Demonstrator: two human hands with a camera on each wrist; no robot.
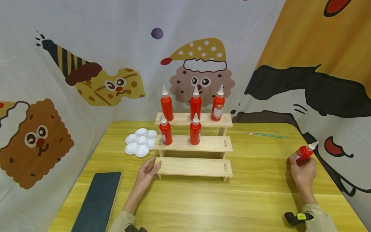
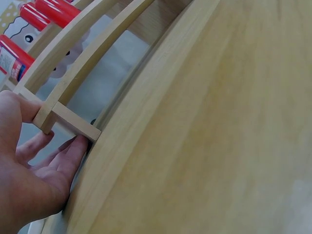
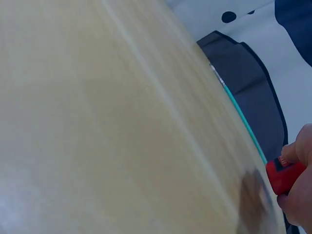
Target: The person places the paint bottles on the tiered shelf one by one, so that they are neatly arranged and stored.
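My right hand point(image 1: 303, 172) grips a red paint bottle point(image 1: 304, 154) with a white pointed cap, tilted to the right, over the table's right side. In the right wrist view the bottle's red base point(image 3: 282, 176) pokes out between thumb and fingers. A three-tier wooden stand point(image 1: 194, 167) stands mid-table. At the left end of its lowest step, my left hand point(image 1: 148, 171) holds the corner, thumb at the board and fingers by the leg, as the left wrist view shows. Several similar red bottles point(image 1: 195, 108) stand upright on the top step; two more bottles point(image 1: 195, 132) are on the middle one.
A white flower-shaped palette point(image 1: 141, 141) lies left of the stand. The dark, book-like slab point(image 1: 97, 201) is at the front left. A thin teal paintbrush point(image 1: 271, 135) lies at the back right. Behind the table point(image 1: 203, 206) hangs a printed cartoon cloth point(image 1: 121, 38).
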